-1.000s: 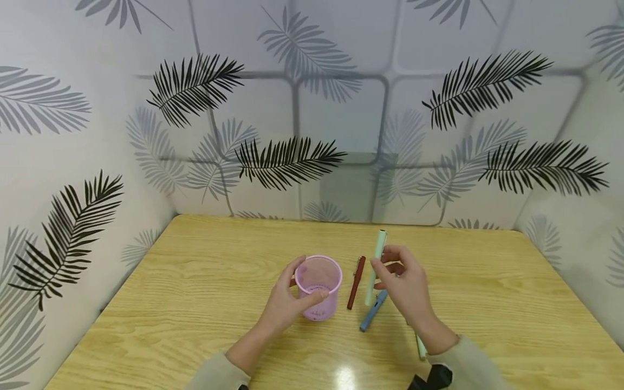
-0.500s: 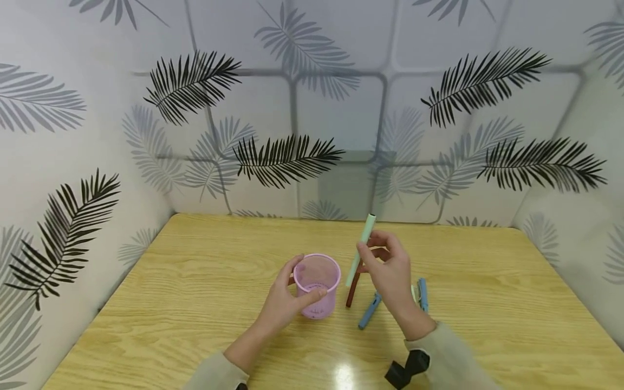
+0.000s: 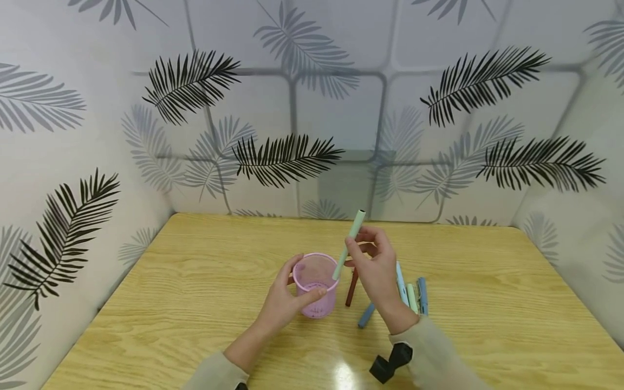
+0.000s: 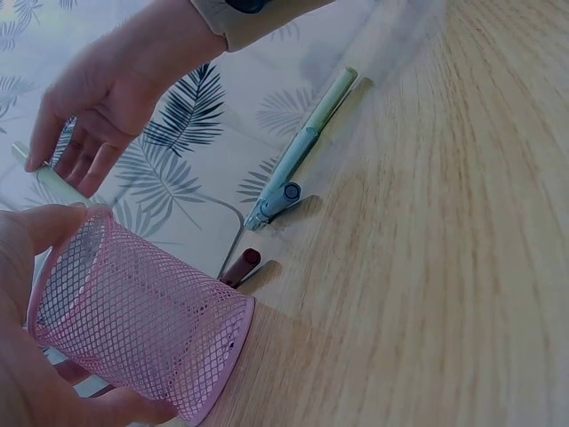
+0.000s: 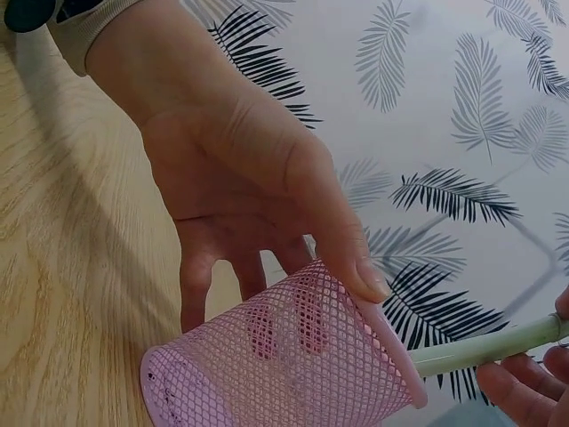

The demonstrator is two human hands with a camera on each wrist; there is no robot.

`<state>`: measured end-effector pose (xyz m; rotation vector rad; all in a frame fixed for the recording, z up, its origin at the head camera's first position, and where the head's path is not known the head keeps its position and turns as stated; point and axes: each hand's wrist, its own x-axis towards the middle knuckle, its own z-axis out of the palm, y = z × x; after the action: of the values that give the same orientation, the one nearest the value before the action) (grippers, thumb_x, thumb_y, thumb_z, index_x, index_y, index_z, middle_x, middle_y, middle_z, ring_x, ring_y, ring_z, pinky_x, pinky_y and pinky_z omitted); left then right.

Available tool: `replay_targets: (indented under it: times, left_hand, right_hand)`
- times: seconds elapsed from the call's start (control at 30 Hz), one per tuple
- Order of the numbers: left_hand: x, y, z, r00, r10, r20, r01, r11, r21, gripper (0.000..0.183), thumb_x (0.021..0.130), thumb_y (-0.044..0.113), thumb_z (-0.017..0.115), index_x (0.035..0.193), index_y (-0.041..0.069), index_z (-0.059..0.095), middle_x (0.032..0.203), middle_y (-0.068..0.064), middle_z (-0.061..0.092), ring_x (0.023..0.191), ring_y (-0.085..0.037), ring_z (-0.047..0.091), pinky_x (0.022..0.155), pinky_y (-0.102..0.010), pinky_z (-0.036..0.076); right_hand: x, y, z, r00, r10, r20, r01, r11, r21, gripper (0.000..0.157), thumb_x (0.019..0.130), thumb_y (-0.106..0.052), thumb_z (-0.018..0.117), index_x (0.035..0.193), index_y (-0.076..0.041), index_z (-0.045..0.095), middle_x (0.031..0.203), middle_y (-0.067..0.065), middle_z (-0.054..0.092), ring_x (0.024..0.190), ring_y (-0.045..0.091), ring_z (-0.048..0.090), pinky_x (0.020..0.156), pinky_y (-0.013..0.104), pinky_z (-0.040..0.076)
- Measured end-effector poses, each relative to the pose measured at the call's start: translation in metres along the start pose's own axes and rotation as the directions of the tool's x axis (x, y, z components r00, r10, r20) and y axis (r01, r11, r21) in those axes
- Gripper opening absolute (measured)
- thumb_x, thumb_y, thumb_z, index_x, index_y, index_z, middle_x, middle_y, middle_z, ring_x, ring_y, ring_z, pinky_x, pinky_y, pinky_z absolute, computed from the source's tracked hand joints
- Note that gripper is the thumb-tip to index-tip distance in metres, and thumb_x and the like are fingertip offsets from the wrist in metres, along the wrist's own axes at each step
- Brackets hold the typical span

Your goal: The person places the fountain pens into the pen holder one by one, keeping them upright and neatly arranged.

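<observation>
Left hand [image 3: 286, 304] gripped round pink mesh cup [image 3: 319, 309] on wooden tabletop [image 3: 219, 260]; right hand [image 3: 375, 268] pinched slim pale-green pen [image 3: 344, 254], lower end at cup's right rim. Braced cup, steeper pen looked best.

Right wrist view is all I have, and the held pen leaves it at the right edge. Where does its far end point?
Observer: In the head view, the far end of the held pen points up and right, away from the cup.
Operator: Thank you. Is another pen near the cup?
Observer: Yes, a red pen lies just right of it there.
Operator: Which pen lies farthest right in head view?
Observer: A blue pen, past the right hand.
</observation>
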<state>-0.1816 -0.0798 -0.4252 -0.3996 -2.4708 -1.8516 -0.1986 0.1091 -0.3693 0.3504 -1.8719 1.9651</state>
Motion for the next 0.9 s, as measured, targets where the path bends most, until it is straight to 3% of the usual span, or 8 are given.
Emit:
replay_targets:
  times: [0.17,0.3,0.57,0.9]
  left_hand:
    - [0.001,-0.003,0.001,1.000,-0.009,-0.009,0.009,1.000,-0.004,0.086,0.075,0.038,0.076,0.144,0.016,0.030,0.134,-0.013,0.043,0.116,-0.037,0.042,0.086,-0.051,0.042]
    - [0.001,-0.003,0.001,1.000,-0.017,-0.007,0.017,1.000,-0.012,0.086,0.075,0.038,0.076,0.144,0.016,0.029,0.135,-0.012,0.041,0.117,-0.037,0.041,0.085,-0.050,0.042]
    - [0.001,-0.003,0.001,1.000,-0.023,-0.009,0.023,1.000,-0.015,0.086,0.075,0.037,0.077,0.144,0.017,0.030,0.135,-0.012,0.042,0.117,-0.038,0.041,0.085,-0.048,0.042]
    - [0.001,-0.004,0.001,1.000,-0.021,-0.003,0.021,1.000,-0.015,0.085,0.075,0.037,0.076,0.144,0.018,0.029,0.134,-0.013,0.042,0.117,-0.037,0.041,0.084,-0.048,0.043]
  right_hand:
    - [-0.006,-0.019,0.005,0.998,0.034,0.046,-0.030,0.995,-0.094,0.024,0.087,0.002,0.061,0.109,0.007,0.053,0.095,0.019,0.054,0.072,0.026,0.058,0.058,0.034,0.054]
    - [-0.010,-0.021,0.006,0.996,0.054,0.077,-0.039,0.982,-0.184,0.023,0.086,0.002,0.062,0.108,0.008,0.054,0.095,0.020,0.056,0.075,0.032,0.058,0.059,0.028,0.053]
    - [-0.009,0.012,-0.001,0.983,0.143,0.112,-0.103,0.946,-0.307,0.018,0.085,-0.009,0.068,0.100,-0.003,0.060,0.094,0.011,0.062,0.079,0.023,0.059,0.064,0.029,0.049]
    - [-0.012,0.020,-0.001,0.974,0.168,0.151,-0.101,0.922,-0.374,0.018,0.086,-0.016,0.067,0.099,-0.004,0.062,0.096,0.008,0.063,0.086,0.022,0.060,0.071,0.033,0.047]
